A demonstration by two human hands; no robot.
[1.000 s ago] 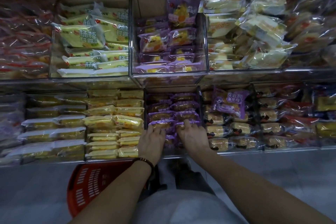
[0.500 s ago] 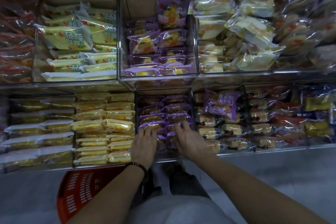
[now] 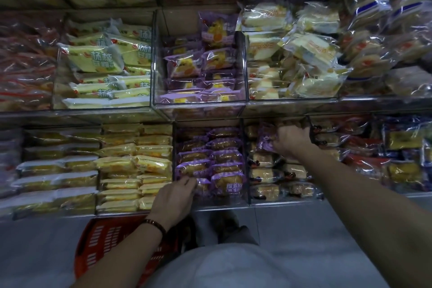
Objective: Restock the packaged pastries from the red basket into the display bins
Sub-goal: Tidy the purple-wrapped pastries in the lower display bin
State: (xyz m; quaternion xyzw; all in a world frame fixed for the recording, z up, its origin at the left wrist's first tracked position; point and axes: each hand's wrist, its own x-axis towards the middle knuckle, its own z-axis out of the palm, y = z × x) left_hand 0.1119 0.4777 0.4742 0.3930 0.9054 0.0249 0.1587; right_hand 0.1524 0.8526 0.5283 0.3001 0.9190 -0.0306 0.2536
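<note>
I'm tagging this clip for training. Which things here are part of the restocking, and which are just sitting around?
In the job: red basket; purple-pack bin; stray purple pack, gripped by right hand; left hand, touching the bin's front packs.
Just there: yellow packs; green-and-white packs; clear-wrapped cakes.

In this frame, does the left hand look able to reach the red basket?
Probably yes: the red basket sits just below the left hand, nothing lies between them, and the hand only rests on the purple packets.
</note>
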